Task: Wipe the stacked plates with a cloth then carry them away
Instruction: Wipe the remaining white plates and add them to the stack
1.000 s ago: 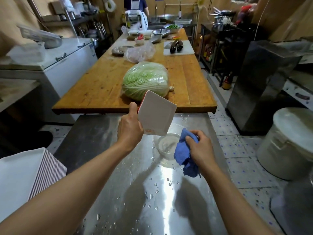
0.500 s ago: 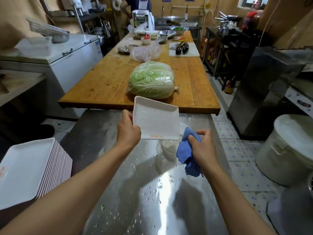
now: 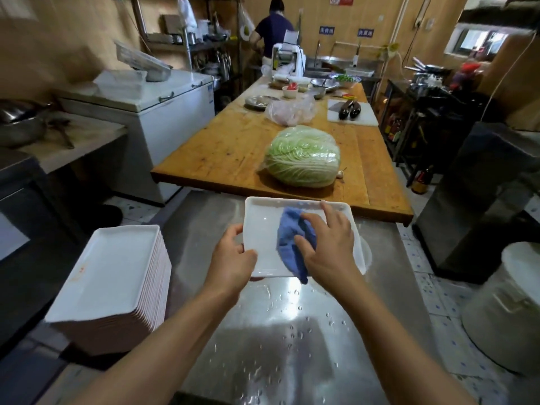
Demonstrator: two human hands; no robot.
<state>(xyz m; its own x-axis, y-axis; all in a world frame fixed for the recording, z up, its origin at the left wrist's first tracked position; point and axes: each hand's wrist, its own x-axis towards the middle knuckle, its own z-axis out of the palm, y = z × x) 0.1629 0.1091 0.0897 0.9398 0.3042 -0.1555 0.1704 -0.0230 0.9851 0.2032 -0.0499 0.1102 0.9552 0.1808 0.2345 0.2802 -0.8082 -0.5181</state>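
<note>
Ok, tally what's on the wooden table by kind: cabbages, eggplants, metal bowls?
Cabbage: 1
Eggplants: 2
Metal bowls: 3 that I can make out; the far end is cluttered
Total: 6

Standing in kitchen w/ tan walls (image 3: pixel 371 13). Wet steel counter (image 3: pixel 292 331) butting against long wood table (image 3: pixel 230 147) running twd far sink (image 3: pixel 336 68). White freezer (image 3: pixel 163 112) sitting at left, dark rack (image 3: pixel 415 112) at right. Tiled floor (image 3: pixel 423 264) showing blue specks. Window (image 3: pixel 479 43) glowing top right. Person (image 3: pixel 273 33) standing at far end, back turned.
</note>
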